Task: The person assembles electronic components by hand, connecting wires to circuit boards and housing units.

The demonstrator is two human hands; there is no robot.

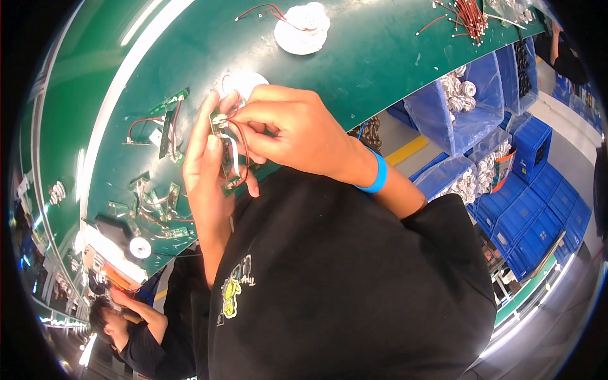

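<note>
My left hand (208,168) is closed around a small green circuit board (217,126), holding it upright over the table. Red and dark wires (244,147) loop down from the board, and a white strip lies along it. My right hand (288,123), with a blue band at its wrist, pinches the wire end at the board's small white connector (220,120). Fingers partly hide that contact. Just beyond my hands, a white round part (246,82) rests on the green table (373,69). Farther off stands another white round part (303,31) with red and dark wires.
Several wired circuit boards (155,202) lie on the left of the table. A bundle of red wires (465,22) is at the far right. Blue bins (456,120) with white parts stand beyond the table's right edge. A co-worker (136,326) is at lower left.
</note>
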